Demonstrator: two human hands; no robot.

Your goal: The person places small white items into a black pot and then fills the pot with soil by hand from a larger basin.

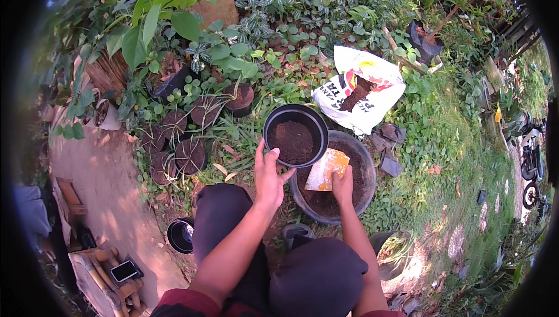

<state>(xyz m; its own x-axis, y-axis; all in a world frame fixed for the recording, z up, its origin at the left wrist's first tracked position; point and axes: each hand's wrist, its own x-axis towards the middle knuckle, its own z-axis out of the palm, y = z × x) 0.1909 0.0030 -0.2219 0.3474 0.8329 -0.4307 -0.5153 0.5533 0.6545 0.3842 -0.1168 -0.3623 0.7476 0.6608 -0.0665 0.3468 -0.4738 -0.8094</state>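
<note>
My left hand (270, 177) grips the lower rim of a round black plastic plant pot (296, 135), which has dark soil in its bottom. A worn orange and white scoop-like piece (327, 170) is in my right hand (343, 186), tilted over a wide black basin (371, 177) of dark soil. The pot is held up beside the scoop and overlaps the basin's upper left edge. Just beyond the basin, a white printed plastic sack (380, 94) lies with dark soil showing at a torn opening.
Several small soil-filled pots (190, 156) with thin plants stand at the left. Empty black pots (180, 235) sit by my left knee, and a pot of pale-green leaves (393, 253) stands at the right. A phone (124, 271) lies on a bamboo seat (98, 277) at the lower left.
</note>
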